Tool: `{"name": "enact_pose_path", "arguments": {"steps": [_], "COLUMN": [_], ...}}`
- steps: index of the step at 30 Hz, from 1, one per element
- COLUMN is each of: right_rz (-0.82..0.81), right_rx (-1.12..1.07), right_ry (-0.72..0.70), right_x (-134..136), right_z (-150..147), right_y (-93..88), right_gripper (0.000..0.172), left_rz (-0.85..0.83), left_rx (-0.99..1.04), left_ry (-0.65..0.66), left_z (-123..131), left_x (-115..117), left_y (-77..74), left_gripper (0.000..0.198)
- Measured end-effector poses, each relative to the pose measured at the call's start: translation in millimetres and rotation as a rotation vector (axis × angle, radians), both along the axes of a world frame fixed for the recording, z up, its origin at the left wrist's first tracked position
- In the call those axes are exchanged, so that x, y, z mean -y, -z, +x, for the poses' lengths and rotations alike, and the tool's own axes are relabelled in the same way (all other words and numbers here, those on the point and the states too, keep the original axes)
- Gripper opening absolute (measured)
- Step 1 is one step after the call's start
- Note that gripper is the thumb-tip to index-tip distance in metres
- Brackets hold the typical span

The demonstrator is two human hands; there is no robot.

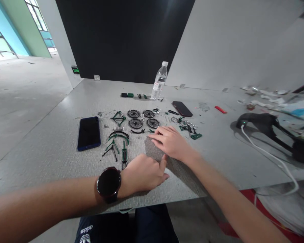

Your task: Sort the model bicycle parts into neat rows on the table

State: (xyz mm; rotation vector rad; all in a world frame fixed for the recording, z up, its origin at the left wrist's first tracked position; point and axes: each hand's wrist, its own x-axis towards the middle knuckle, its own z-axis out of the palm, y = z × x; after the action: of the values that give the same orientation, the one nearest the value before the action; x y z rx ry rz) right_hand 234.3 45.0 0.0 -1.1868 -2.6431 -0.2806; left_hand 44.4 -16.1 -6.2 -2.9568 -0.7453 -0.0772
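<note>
My left hand (145,171), with a dark round watch (108,184) on its wrist, hovers low near the table's front edge. Its index finger and thumb are apart and look bare; the other fingers are curled out of sight. My right hand (171,142) reaches left with fingers apart, its fingertips at the tabletop by a small green part (151,131). I see nothing held in it. Just beyond lie several spoked model bicycle wheels (135,123). Left of them are a green-black bike frame (118,118), curved mudguards (118,135) and a fork (124,153).
A blue-edged phone (89,133) lies left, another phone (182,108) farther back. Behind the parts stands a water bottle (159,81). More small parts (188,126) lie right of the wheels. Farther right are a red item (220,109) and a black strap-like device (266,126) with a white cable (271,157).
</note>
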Motion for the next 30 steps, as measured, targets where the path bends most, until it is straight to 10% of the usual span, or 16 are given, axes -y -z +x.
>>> {"name": "enact_pose_path", "arguments": {"steps": [30], "right_rz": [-0.006], "right_rx": [-0.019], "right_ry": [-0.007], "right_x": [0.5], "right_z": [-1.9], "right_y": [0.9], "right_gripper": [0.031], "left_rz": [-0.001], "left_rx": [-0.002], "left_ry": [0.005], "left_z": [0.1], "left_x": [-0.4], "left_y": [0.6], "left_gripper": [0.060]}}
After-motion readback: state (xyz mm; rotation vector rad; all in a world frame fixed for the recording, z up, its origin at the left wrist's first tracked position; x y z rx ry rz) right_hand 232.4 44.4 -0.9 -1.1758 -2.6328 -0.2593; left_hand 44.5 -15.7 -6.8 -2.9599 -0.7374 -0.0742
